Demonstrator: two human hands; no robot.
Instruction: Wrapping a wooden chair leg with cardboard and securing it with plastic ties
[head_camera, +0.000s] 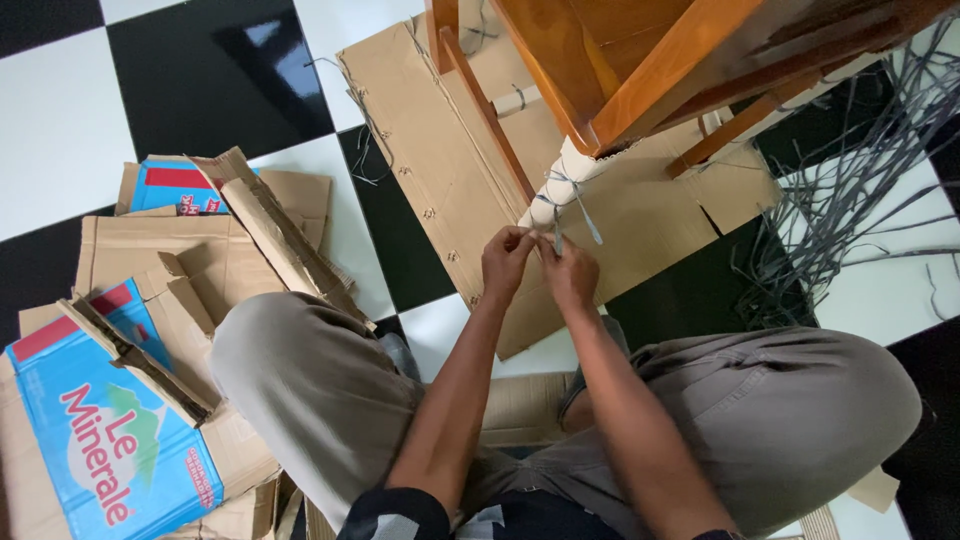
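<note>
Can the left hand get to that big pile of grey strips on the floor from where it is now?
Probably not without shifting. The left hand is busy at the wrapped chair leg, and the grey strips lie far on the other side, past the right hand and the chair's wooden rails.

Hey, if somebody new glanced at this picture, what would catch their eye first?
Probably the two hands, left hand and right hand, meeting at centre and pinching a grey strap tied around the white-wrapped leg of an orange wooden chair overhead. Next, the blue-printed flattened carton at lower left on the black-and-white checkered floor.
</note>
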